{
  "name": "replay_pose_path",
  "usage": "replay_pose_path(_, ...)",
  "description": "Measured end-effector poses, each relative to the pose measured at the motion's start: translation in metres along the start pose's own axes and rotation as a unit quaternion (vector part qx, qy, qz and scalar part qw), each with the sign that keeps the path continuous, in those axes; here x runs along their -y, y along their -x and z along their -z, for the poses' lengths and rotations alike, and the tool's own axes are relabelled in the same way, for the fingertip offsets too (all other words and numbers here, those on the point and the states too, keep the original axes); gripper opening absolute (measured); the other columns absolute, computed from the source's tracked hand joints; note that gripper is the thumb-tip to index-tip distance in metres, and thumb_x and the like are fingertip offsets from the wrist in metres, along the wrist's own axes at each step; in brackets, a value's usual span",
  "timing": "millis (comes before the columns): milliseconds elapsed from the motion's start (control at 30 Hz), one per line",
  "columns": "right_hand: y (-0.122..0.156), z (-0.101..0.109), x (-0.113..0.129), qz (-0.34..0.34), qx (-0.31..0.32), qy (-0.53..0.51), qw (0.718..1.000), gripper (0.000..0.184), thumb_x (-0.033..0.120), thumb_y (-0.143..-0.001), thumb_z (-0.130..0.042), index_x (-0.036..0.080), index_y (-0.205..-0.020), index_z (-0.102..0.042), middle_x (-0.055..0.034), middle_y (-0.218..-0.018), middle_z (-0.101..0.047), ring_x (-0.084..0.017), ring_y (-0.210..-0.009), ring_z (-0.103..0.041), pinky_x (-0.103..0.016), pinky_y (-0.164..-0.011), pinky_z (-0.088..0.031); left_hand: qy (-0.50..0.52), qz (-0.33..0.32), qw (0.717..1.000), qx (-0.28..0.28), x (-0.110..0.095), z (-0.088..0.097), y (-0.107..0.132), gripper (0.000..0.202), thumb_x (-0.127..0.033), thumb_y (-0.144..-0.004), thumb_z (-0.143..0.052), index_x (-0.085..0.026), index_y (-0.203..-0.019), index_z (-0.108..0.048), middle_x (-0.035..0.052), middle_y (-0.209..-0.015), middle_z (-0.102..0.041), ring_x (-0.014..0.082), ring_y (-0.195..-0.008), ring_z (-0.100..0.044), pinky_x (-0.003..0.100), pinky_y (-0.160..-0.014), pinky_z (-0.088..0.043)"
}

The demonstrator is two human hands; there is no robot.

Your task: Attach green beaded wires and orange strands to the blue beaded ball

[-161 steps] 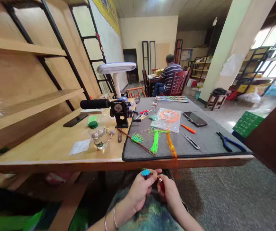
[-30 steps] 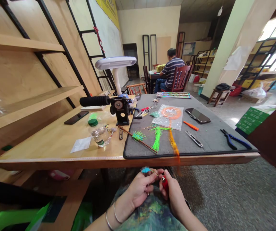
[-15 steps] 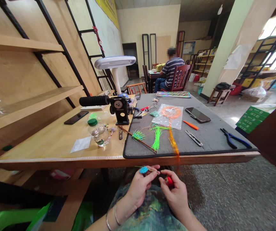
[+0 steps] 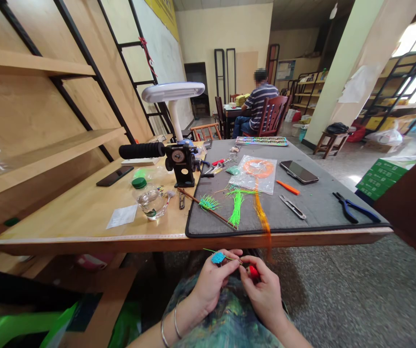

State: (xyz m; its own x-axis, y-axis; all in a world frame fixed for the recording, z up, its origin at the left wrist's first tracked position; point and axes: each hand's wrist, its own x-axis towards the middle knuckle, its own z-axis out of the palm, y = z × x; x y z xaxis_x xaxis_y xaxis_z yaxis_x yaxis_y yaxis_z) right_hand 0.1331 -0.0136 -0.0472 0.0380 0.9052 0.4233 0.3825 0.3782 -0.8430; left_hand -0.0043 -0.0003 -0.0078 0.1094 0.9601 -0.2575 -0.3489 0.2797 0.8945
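Observation:
Both hands work close together over my lap, just below the table edge. My left hand (image 4: 211,282) pinches a thin stick that carries a small blue tuft (image 4: 217,257) with a fine green strand trailing left. My right hand (image 4: 264,292) is closed around a small red object (image 4: 253,273), held against the stick's end. On the grey mat (image 4: 317,208) above lie a green-tufted stick (image 4: 208,205), a bundle of green strands (image 4: 236,212) and orange strands (image 4: 261,220) hanging over the edge.
A black hand-crank vise (image 4: 181,164), white lamp (image 4: 173,94), glass bowl (image 4: 150,202), two phones (image 4: 298,171), snips (image 4: 292,207), blue pliers (image 4: 355,210) and a bag of orange cord (image 4: 257,171) sit on the wooden table (image 4: 84,212). A person sits on a chair (image 4: 271,116) far behind.
My right hand turned from thumb-up beside the stick to fingers curled over the red object. The hands stayed together in my lap and the blue tuft barely moved.

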Motion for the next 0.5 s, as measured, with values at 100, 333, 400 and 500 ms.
replay_pose_path(100,-0.0011,-0.0001,0.0015,0.000,0.000,-0.006,1.000,0.014,0.028,-0.085,-0.059,0.020,-0.093,-0.067,0.0011,-0.072,-0.069,-0.011,-0.053,-0.058,-0.018,-0.054,-0.047,-0.009,-0.009,1.000,0.000,0.0003,0.0003,-0.0004,0.016,-0.027,-0.063,-0.079,-0.015,-0.069,-0.069,0.0081,-0.105,-0.071,0.0066,-0.055,-0.050,0.018,-0.043,-0.019)
replay_pose_path(333,-0.0012,0.0010,0.0049,-0.035,-0.001,-0.030,0.999,0.013,0.028,-0.084,-0.059,0.020,-0.084,-0.068,-0.0005,-0.070,-0.070,-0.013,-0.058,-0.060,-0.019,-0.057,-0.046,-0.020,-0.013,1.000,-0.010,0.0002,-0.0009,0.0010,0.015,-0.025,-0.063,-0.079,-0.015,-0.069,-0.070,0.0088,-0.103,-0.072,0.0110,-0.063,-0.057,0.019,-0.045,-0.026)
replay_pose_path(400,-0.0011,0.0011,0.0053,-0.039,0.000,-0.034,0.999,0.013,0.028,-0.084,-0.058,0.020,-0.082,-0.068,-0.0010,-0.070,-0.069,-0.013,-0.058,-0.060,-0.020,-0.058,-0.046,-0.019,-0.011,1.000,-0.012,0.0008,-0.0009,0.0011,0.017,-0.027,-0.063,-0.081,-0.015,-0.070,-0.070,0.0091,-0.102,-0.073,0.0116,-0.063,-0.058,0.019,-0.046,-0.028)
replay_pose_path(500,-0.0014,0.0011,0.0064,-0.046,-0.006,-0.032,0.998,0.013,0.028,-0.082,-0.059,0.019,-0.080,-0.068,-0.0001,-0.067,-0.067,-0.012,-0.055,-0.056,-0.019,-0.055,-0.044,-0.022,-0.010,1.000,-0.013,0.0021,-0.0005,0.0004,0.019,-0.029,-0.063,-0.081,-0.015,-0.073,-0.071,0.0097,-0.102,-0.073,0.0116,-0.063,-0.058,0.019,-0.046,-0.028)
